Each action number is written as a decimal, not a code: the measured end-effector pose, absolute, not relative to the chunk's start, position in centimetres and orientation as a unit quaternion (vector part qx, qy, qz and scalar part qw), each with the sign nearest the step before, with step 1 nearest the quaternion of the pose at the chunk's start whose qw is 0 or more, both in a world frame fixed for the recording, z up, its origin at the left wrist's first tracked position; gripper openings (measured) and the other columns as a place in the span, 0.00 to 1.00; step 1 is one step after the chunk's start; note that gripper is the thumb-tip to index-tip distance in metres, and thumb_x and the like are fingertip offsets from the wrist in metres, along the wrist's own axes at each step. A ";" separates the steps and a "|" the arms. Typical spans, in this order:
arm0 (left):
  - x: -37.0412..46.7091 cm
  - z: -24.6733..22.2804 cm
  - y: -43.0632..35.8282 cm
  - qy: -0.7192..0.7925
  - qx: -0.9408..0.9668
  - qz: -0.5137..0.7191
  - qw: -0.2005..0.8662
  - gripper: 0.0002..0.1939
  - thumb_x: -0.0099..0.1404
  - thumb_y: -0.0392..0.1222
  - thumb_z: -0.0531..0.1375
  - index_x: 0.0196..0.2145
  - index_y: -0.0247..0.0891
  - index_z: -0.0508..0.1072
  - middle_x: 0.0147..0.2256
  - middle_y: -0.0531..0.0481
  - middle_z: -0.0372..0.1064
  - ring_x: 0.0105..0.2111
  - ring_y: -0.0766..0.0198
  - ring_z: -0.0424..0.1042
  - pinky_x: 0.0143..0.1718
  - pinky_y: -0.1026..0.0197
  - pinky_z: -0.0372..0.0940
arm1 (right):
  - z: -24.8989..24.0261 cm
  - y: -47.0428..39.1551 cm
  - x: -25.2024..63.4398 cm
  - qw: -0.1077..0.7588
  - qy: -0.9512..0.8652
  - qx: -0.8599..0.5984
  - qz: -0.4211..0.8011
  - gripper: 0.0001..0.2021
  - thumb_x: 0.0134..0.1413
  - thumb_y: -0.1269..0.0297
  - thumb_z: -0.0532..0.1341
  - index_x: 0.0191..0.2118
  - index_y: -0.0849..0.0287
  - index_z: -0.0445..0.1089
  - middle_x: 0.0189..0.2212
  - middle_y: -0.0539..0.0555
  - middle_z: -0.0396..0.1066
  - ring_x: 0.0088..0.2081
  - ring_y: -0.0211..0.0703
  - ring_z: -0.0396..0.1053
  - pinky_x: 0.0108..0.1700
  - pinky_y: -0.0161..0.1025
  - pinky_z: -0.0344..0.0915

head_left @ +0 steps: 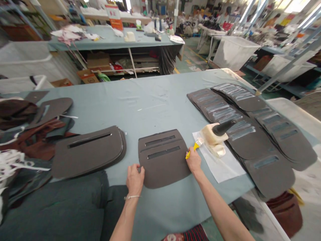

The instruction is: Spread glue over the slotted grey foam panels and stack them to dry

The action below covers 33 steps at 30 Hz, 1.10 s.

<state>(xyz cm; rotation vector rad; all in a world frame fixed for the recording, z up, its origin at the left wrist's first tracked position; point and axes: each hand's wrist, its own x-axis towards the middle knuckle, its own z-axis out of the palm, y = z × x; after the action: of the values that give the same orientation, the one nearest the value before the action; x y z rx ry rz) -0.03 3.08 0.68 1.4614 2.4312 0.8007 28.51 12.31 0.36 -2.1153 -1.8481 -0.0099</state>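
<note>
Two overlapping dark grey panels [163,169], each with a long slot, lie flat in front of me. My left hand [135,177] is at their left edge, fingers curled in, with a small dark bit between thumb and fingers that I cannot make out. At the right edge my right hand [193,160] is closed around the yellow handle of a brush [198,144], bristles pointing up and right. Beside the brush, a cream glue container [209,134] with a black nozzle stands on a white sheet [220,169].
To the left is a stack of slotted panels [87,155], with dark and brown fabric pieces [50,137] beyond. Overlapping panels with shiny streaks [243,140] cover the table's right side. Another table [105,38] stands behind.
</note>
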 end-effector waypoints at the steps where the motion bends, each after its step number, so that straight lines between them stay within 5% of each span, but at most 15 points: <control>1: 0.0 0.8 3.0 0.817 0.498 0.278 0.084 0.09 0.62 0.44 0.54 0.36 0.38 0.68 0.36 0.46 0.65 0.34 0.61 0.67 0.35 0.59 0.61 | 0.7 12.2 28.5 0.164 -0.658 -0.735 -0.018 0.06 0.59 0.66 0.55 0.42 0.59 0.64 0.35 0.55 0.64 0.35 0.41 0.62 0.30 0.35 0.50; 8: -3.2 4.5 -4.3 0.849 0.460 0.261 -0.009 0.16 0.67 0.47 0.49 0.45 0.37 0.67 0.43 0.43 0.65 0.44 0.56 0.64 0.45 0.53 0.60 | 0.8 11.1 29.5 0.251 -0.699 -0.663 -0.094 0.12 0.57 0.62 0.54 0.41 0.66 0.66 0.31 0.59 0.62 0.38 0.49 0.58 0.37 0.42 0.55; 14: -7.0 5.2 -15.1 0.920 0.336 0.152 -0.133 0.26 0.62 0.53 0.54 0.53 0.33 0.63 0.48 0.36 0.61 0.48 0.46 0.61 0.44 0.46 0.60 | -0.3 8.3 25.9 0.355 -0.744 -0.563 -0.053 0.12 0.56 0.59 0.55 0.41 0.62 0.65 0.33 0.60 0.65 0.37 0.51 0.61 0.36 0.42 0.59; 20: -9.4 4.9 -16.0 0.861 0.348 0.371 -0.031 0.16 0.65 0.52 0.51 0.38 0.38 0.70 0.36 0.46 0.68 0.39 0.59 0.66 0.43 0.57 0.61 | 1.7 0.6 14.4 0.378 -0.837 -0.341 0.200 0.10 0.57 0.60 0.58 0.43 0.57 0.61 0.38 0.57 0.68 0.39 0.46 0.67 0.42 0.42 0.66; 25: -7.0 7.3 -12.3 0.835 0.294 0.460 0.062 0.19 0.65 0.54 0.51 0.26 0.37 0.68 0.26 0.52 0.65 0.29 0.66 0.64 0.36 0.62 0.60 | 4.4 -5.5 6.8 0.301 -0.852 -0.188 0.385 0.18 0.50 0.57 0.63 0.44 0.57 0.58 0.48 0.60 0.64 0.48 0.49 0.66 0.47 0.43 0.66; 29: -5.7 8.3 -10.4 0.732 0.270 0.575 0.246 0.26 0.66 0.58 0.45 0.43 0.34 0.71 0.36 0.45 0.72 0.34 0.63 0.70 0.38 0.60 0.64 | 5.4 -5.2 7.3 0.357 -0.800 -0.258 0.407 0.09 0.55 0.61 0.58 0.37 0.56 0.57 0.33 0.52 0.64 0.33 0.39 0.65 0.37 0.36 0.64; 33: -4.2 7.6 -9.4 0.671 0.375 0.557 0.315 0.26 0.68 0.54 0.43 0.57 0.39 0.60 0.54 0.41 0.64 0.52 0.60 0.65 0.54 0.52 0.60 | 4.9 -1.3 13.9 0.408 -0.767 -0.359 0.341 0.07 0.56 0.62 0.56 0.34 0.56 0.56 0.30 0.50 0.62 0.32 0.37 0.63 0.37 0.34 0.62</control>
<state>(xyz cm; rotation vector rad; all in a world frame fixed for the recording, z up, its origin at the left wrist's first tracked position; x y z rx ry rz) -4.18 -9.44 7.57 0.9886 1.7683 1.4669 13.90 -1.33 4.89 -0.9044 -1.9320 0.8599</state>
